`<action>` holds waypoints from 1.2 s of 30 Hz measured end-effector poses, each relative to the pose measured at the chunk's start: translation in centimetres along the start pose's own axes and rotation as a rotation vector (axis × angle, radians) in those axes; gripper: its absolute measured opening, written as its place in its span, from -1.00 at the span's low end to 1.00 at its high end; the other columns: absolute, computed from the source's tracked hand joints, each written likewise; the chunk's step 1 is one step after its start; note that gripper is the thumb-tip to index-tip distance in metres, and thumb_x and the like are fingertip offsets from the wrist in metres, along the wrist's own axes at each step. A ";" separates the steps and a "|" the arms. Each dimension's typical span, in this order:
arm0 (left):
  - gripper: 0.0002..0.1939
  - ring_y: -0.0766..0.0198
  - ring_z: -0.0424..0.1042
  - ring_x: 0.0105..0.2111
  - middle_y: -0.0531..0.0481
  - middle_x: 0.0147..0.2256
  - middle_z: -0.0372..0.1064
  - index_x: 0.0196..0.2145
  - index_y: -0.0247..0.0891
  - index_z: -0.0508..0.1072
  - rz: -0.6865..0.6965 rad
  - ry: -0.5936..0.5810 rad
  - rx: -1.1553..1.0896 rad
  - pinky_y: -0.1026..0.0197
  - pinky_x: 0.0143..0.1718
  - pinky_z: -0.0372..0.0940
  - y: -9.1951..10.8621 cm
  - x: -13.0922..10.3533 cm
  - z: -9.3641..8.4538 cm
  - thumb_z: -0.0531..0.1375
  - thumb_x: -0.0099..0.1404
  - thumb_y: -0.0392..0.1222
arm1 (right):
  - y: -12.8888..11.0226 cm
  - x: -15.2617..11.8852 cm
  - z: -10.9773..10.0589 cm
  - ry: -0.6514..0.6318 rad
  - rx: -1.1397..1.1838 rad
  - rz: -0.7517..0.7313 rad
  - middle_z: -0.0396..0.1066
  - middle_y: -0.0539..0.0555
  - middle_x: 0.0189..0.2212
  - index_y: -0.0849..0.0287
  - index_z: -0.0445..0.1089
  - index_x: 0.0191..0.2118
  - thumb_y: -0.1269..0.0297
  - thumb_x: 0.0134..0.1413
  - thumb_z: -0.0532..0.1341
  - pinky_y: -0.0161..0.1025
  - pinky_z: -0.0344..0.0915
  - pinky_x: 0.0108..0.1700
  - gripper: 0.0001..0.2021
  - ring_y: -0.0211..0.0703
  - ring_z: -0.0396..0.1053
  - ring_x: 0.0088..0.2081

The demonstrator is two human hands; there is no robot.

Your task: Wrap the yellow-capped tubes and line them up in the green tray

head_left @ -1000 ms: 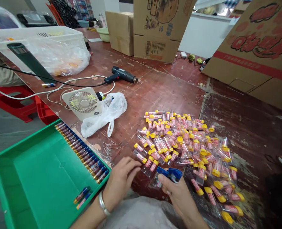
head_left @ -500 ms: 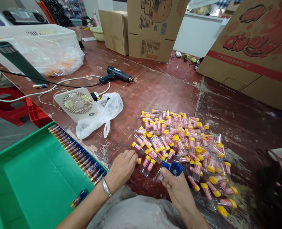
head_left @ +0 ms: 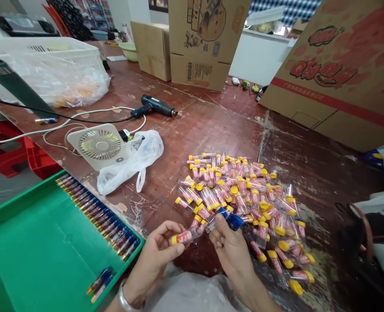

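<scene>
So a half-second back the left hand (head_left: 157, 247) was reaching over the near edge of the tube pile (head_left: 255, 197), and now it's holding one yellow-capped tube (head_left: 182, 237) closer to the body, just right of the green tray (head_left: 32, 229). The right hand (head_left: 232, 247) is still hanging on to some blue-and-clear wrappers (head_left: 233, 221), farther right of the tray. The pile is sprawling across the scuffed reddish bench (head_left: 211, 125), well to the tray's right. A row of wrapped tubes (head_left: 97, 214) is lining the tray's right side, with two loose ones (head_left: 99, 281) lying inside near its close corner. A little fan (head_left: 102, 145) and a white plastic bag (head_left: 114, 175) are sitting just past the tray, a heat gun (head_left: 156, 106) is lying farther beyond, and big cardboard boxes (head_left: 204, 43) are standing way past it. Pose-wise, the left is pinching the tube by its capped end, thumb toward the body, clear end pointing at the right hand, whose thumb is pressing the wrappers against its fingers. Can't tell if tube and wrappers are touching.
</scene>
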State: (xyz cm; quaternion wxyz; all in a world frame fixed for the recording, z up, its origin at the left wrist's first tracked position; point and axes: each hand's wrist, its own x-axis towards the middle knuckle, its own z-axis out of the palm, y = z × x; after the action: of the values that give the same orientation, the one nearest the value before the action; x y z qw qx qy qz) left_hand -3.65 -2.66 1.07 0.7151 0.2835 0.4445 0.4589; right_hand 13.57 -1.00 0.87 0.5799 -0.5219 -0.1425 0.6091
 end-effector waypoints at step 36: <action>-0.73 0.28 0.54 -0.40 -0.08 -0.40 0.61 -0.22 -0.32 0.61 -0.018 0.025 -0.155 0.33 -0.32 0.41 -1.2 1.2 1.0 0.41 0.09 -0.22 | 2.4 0.3 0.4 -0.231 -0.241 -0.037 0.23 -0.08 -0.63 0.25 0.55 -0.29 0.06 -0.17 0.44 -0.38 -0.10 -0.62 -0.63 -0.40 -0.08 -0.63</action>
State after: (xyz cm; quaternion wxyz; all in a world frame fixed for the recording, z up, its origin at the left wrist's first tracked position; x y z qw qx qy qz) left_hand -2.09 -2.08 0.06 0.7333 0.2174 0.4193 0.4891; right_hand 11.99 -1.25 -0.93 0.5038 -0.5117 -0.2899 0.6327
